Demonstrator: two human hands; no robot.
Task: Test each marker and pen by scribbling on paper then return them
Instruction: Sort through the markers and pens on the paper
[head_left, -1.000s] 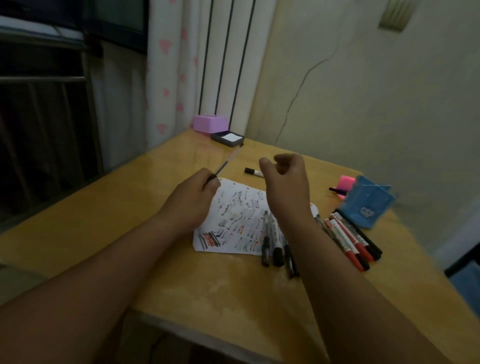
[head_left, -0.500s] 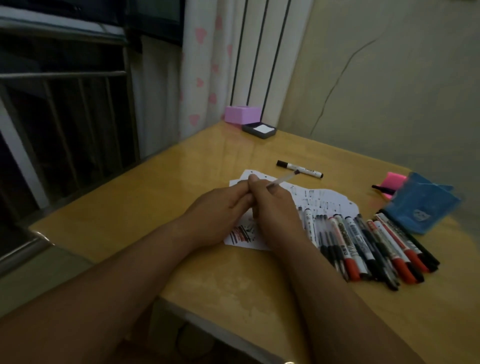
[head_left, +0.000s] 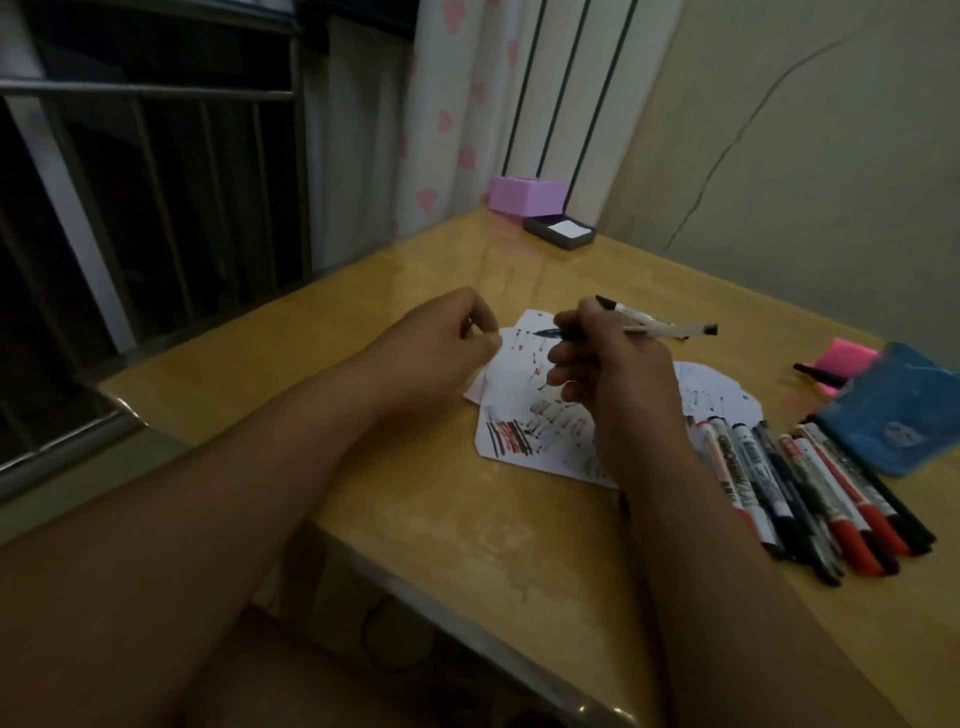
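Note:
My right hand (head_left: 608, 364) grips a thin pen with a clear barrel (head_left: 660, 329). It is held level above the scribbled paper (head_left: 514, 415), dark tip pointing left. My left hand (head_left: 441, 348) hovers just left of the paper's far corner with its fingers pinched shut; anything between them is hidden. Several black and red markers (head_left: 810, 483) lie in a row right of my right forearm. One more black-capped marker (head_left: 636, 313) lies beyond the paper.
A blue pouch (head_left: 893, 421) lies at the right, with pink sticky notes (head_left: 844, 356) and a black pen (head_left: 815, 372) behind it. A pink box (head_left: 527, 195) and a black tray (head_left: 558, 232) stand at the far corner. The wooden table's (head_left: 415, 519) front-left edge is close; a barred window is left.
My hands were joined on the pen half a second ago; they have since pulled apart. The pen moved from my left hand to my right, and its tip is now bare.

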